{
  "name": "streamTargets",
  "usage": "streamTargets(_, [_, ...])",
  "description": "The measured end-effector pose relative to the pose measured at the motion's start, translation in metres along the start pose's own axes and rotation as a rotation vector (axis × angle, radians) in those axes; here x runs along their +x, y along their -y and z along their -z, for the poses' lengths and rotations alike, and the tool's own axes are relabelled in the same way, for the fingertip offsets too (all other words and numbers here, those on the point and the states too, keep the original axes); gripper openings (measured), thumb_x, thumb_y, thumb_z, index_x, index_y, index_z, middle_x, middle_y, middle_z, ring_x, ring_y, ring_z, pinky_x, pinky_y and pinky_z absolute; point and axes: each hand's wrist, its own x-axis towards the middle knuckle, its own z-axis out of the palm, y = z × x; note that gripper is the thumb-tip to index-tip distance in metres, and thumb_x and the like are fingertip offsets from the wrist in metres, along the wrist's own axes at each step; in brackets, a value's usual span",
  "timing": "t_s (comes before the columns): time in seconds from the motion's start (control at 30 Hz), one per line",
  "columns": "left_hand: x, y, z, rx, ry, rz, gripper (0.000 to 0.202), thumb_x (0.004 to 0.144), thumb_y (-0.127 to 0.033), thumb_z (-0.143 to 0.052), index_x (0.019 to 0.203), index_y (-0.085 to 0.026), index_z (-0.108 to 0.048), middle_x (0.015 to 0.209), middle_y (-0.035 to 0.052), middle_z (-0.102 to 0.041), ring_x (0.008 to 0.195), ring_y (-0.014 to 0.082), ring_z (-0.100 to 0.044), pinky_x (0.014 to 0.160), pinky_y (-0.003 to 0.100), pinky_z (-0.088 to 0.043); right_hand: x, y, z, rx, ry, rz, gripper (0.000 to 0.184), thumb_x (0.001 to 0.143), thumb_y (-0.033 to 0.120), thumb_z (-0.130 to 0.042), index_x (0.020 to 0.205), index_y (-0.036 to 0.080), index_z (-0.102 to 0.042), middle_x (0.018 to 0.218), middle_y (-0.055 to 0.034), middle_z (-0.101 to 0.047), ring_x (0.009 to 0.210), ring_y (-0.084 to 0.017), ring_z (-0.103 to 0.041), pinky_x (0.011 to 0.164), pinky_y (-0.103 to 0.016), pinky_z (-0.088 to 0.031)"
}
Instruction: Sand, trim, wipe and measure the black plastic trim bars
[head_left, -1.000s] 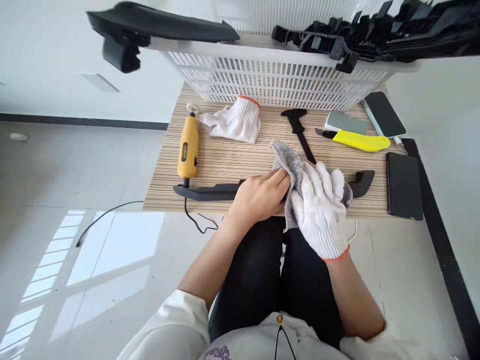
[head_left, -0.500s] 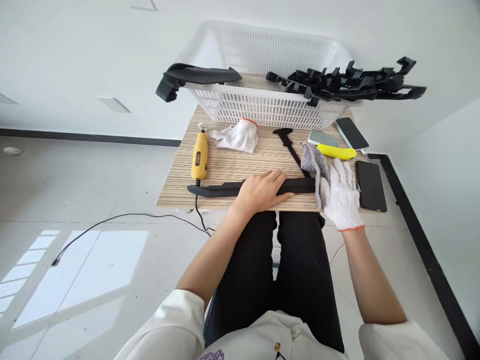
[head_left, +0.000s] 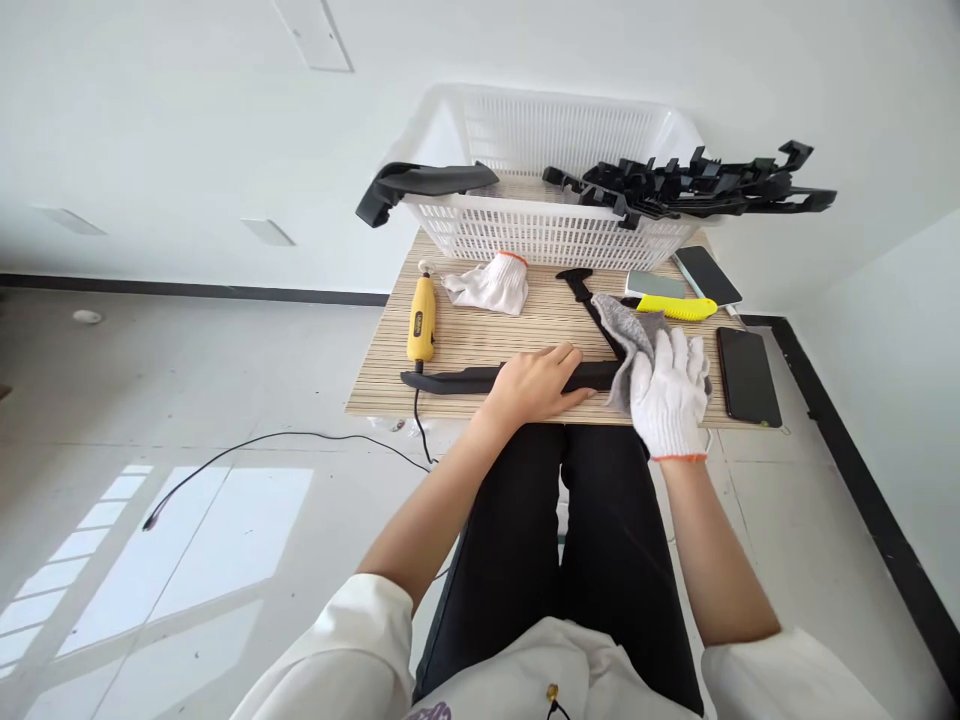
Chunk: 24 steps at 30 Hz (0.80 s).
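Note:
A long black plastic trim strip (head_left: 457, 381) lies along the front edge of the small table. My bare left hand (head_left: 538, 384) is closed over its middle, with the thumb along the near side. My right hand (head_left: 670, 390), in a white knitted glove with an orange cuff, presses a grey cloth (head_left: 624, 335) onto the strip's right part. Cloth and glove hide that end of the strip. Just beyond the cloth lies a black tool with a T-shaped head (head_left: 579, 283), its lower end covered.
Behind stands a white plastic basket (head_left: 555, 235) holding black plastic parts (head_left: 667, 185) that overhang its rim. On the table are a yellow rotary tool (head_left: 421, 320) with a cord, a loose white glove (head_left: 491, 283), a yellow-handled cutter (head_left: 675, 307) and phones (head_left: 748, 375).
My right hand and the cloth have slid left along the strip, closer to my left hand. The left hand keeps its hold. The whole view has shifted slightly.

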Motion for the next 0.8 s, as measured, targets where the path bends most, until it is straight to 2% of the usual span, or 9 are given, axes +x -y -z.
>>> streamTargets(0.13, [0.001,-0.001,-0.005,-0.021,-0.009,0.042,0.048,0.095,-0.062,-0.048,0.110,-0.018,-0.059,0.102,0.0074,-0.067,0.088,0.0251,-0.068,0.057,0.034,-0.040,0.021,-0.009,-0.007,0.045,-0.024,-0.074,0.058,0.103,0.043,-0.033,0.142,0.006,-0.054,0.152,-0.0193,-0.046,0.144,-0.040,-0.035,0.117,-0.055,-0.032])
streamTargets(0.27, [-0.005,0.000,-0.007,-0.059,-0.025,0.058,0.044,0.093,-0.060,-0.053,0.108,-0.019,-0.060,0.101,0.0084,-0.066,0.094,0.0279,-0.065,0.063,0.035,-0.046,0.008,-0.001,-0.004,0.006,-0.090,0.009,0.052,0.102,0.043,-0.039,0.133,0.008,-0.061,0.147,-0.0178,-0.052,0.145,-0.042,-0.032,0.116,-0.059,-0.028])
streamTargets(0.33, [-0.005,-0.002,0.002,-0.110,-0.067,0.059,0.043,0.095,-0.059,-0.050,0.107,-0.018,-0.060,0.101,0.0099,-0.066,0.099,0.0296,-0.063,0.074,0.038,-0.050,-0.001,0.005,-0.001,0.015,-0.084,0.051,0.048,0.102,0.043,-0.040,0.126,0.009,-0.065,0.138,-0.0156,-0.059,0.145,-0.042,-0.032,0.117,-0.058,-0.026])
streamTargets(0.4, [0.008,-0.010,0.017,-0.208,-0.153,0.060,0.043,0.099,-0.055,-0.043,0.109,-0.016,-0.059,0.105,0.0118,-0.065,0.103,0.0293,-0.060,0.087,0.042,-0.050,-0.005,0.008,0.001,0.042,-0.072,0.041,0.046,0.102,0.043,-0.041,0.121,0.010,-0.067,0.132,-0.0141,-0.063,0.144,-0.041,-0.033,0.118,-0.057,-0.024])
streamTargets(0.5, [0.063,-0.035,0.040,-0.398,-0.268,0.002,0.040,0.104,-0.044,-0.033,0.116,-0.014,-0.056,0.113,0.0125,-0.064,0.107,0.0247,-0.057,0.098,0.039,-0.047,-0.003,0.011,0.004,0.101,-0.044,-0.018,0.045,0.101,0.041,-0.041,0.124,0.010,-0.065,0.135,-0.0146,-0.061,0.146,-0.041,-0.030,0.120,-0.057,-0.021])
streamTargets(0.57, [0.121,-0.058,0.044,-0.462,-0.221,-0.109,0.036,0.104,-0.037,-0.034,0.123,-0.015,-0.055,0.121,0.0118,-0.063,0.113,0.0227,-0.057,0.101,0.037,-0.046,0.000,0.011,0.006,0.148,-0.017,-0.054,0.045,0.101,0.040,-0.042,0.128,0.010,-0.063,0.138,-0.0158,-0.058,0.148,-0.041,-0.027,0.120,-0.058,-0.020])
streamTargets(0.63, [0.181,-0.077,0.034,-0.404,-0.103,-0.158,0.041,0.102,-0.033,-0.040,0.136,-0.014,-0.050,0.134,0.0141,-0.059,0.126,0.0263,-0.053,0.106,0.040,-0.044,0.002,0.012,0.008,0.197,0.025,-0.072,0.045,0.101,0.040,-0.043,0.130,0.012,-0.062,0.140,-0.0158,-0.057,0.149,-0.040,-0.025,0.120,-0.059,-0.018])
streamTargets(0.7, [0.231,-0.087,0.016,-0.265,0.012,-0.145,0.049,0.098,-0.026,-0.045,0.147,-0.017,-0.046,0.150,0.0172,-0.047,0.138,0.0323,-0.043,0.111,0.048,-0.039,0.002,0.012,0.010,0.233,0.059,-0.082,0.045,0.100,0.042,-0.044,0.129,0.013,-0.062,0.141,-0.0152,-0.057,0.150,-0.040,-0.023,0.121,-0.059,-0.017])
streamTargets(0.8, [0.268,-0.085,-0.013,-0.149,0.080,-0.115,0.055,0.096,-0.020,-0.045,0.151,-0.022,-0.045,0.156,0.0185,-0.040,0.143,0.0364,-0.038,0.114,0.055,-0.034,0.000,0.011,0.009,0.259,0.080,-0.090,0.048,0.100,0.045,-0.044,0.130,0.011,-0.062,0.143,-0.0150,-0.055,0.150,-0.041,-0.021,0.121,-0.060,-0.016])
